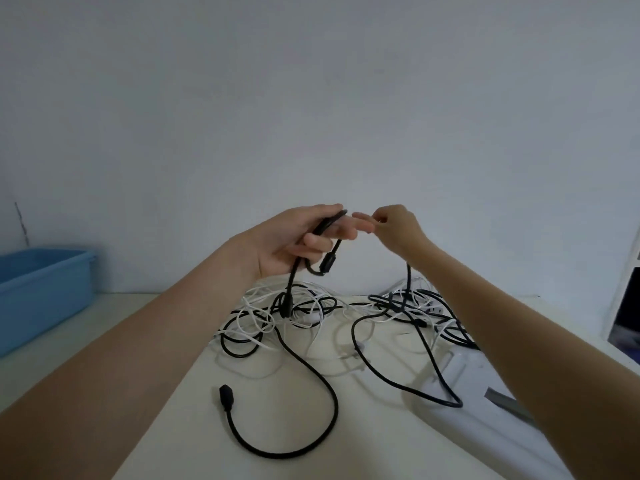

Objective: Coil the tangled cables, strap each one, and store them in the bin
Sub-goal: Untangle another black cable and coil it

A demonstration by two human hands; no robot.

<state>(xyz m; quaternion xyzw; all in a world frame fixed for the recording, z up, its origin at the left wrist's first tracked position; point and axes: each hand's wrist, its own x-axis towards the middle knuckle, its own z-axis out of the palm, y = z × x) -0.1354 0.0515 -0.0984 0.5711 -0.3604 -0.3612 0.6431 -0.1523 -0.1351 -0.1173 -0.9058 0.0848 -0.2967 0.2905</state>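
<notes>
My left hand (298, 237) is raised above the table and grips a thick black cable (311, 372) near a cylindrical ferrite bead (327, 263). That cable hangs down, curves across the table and ends in a black plug (225, 396) at the front. My right hand (398, 228) is level with the left, fingers pinched together; a black cable strand (408, 282) drops from under it, but the grip itself is hidden. Below both hands lies a tangle of black and white cables (311, 310). The blue bin (41, 289) stands at the far left.
A white power strip (464, 379) lies at the right front under my right forearm, with a black cable looped over it. The white table (166, 427) meets a plain wall behind. A dark opening with a white frame (623, 317) is at the far right.
</notes>
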